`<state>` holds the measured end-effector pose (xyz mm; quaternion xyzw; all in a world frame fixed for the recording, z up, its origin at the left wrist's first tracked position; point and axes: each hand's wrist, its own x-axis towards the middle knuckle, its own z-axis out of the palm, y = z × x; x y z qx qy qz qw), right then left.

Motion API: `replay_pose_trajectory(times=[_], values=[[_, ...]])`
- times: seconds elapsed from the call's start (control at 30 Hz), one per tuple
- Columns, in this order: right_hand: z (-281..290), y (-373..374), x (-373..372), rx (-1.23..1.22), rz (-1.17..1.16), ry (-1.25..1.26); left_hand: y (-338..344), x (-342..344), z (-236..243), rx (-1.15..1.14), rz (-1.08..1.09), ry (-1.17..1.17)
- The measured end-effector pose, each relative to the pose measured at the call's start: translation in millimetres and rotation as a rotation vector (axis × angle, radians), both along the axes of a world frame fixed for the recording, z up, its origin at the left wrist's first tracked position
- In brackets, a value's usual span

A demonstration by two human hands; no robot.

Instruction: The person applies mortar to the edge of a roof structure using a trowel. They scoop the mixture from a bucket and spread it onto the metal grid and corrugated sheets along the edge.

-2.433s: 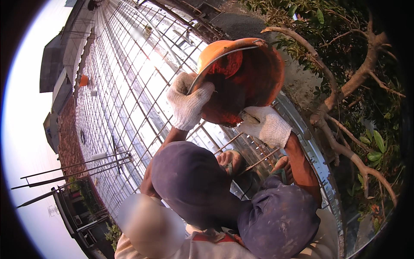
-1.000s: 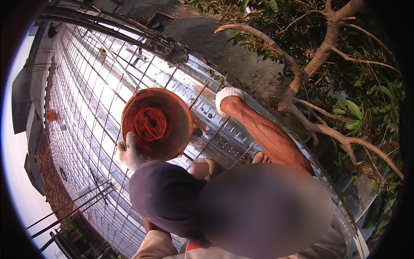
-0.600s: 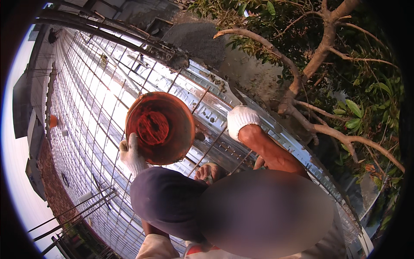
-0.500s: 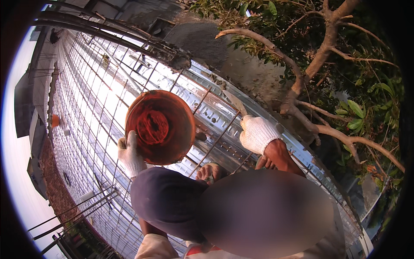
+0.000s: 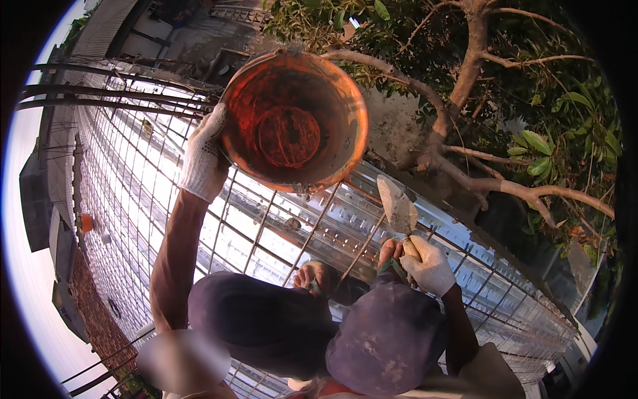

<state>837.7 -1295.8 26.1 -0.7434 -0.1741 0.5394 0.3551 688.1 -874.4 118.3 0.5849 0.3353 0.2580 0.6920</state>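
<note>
An orange bucket [image 5: 335, 156], stained inside and with its open mouth facing me, is held up by its rim in my left hand [image 5: 203, 159]. That hand wears a white knitted glove, and its arm is stretched far forward. Lower and to the right, my gloved right hand [image 5: 428, 266] is closed round the handle of a trowel [image 5: 397, 205]. The trowel's pale, dirty blade points away from me, up and to the left. Below both hands lies a grid of steel bars [image 5: 266, 233] over shiny corrugated metal sheeting. Most of the trowel's handle is hidden by my fingers.
My feet [image 5: 312, 276] in sandals stand on the grid, under my bent knees. A tree with thick branches [image 5: 458, 93] rises at the right, beyond the sheeting's edge. Dark poles [image 5: 119, 93] stick out at the far left. A small orange bucket [image 5: 86, 223] sits far left.
My left hand has lifted the bucket up, forward and to the right. My right hand has come nearer to me with the trowel, whose blade shows more broadly now.
</note>
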Motion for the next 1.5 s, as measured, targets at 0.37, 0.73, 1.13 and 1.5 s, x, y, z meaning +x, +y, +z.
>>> replay_pose_trajectory(times=[0.37,0.73,1.13,1.5], values=[[-24.9,-62.5,13.7,0.132,-0.554,0.209,31.7,40.1,-65.9,-0.189,-0.351,0.552],[58.4,-44.0,-4.3,-0.231,-0.411,0.302,-66.5,-180.7,-30.8,-0.582,-0.388,0.908],[281.9,-164.3,-82.2,-0.715,0.126,0.195,-278.0,-286.8,248.9,-0.979,-0.02,0.786],[433.3,-146.6,-31.6,-0.719,-0.015,0.181,-283.6,-228.0,474.1,-0.656,-0.179,1.16]])
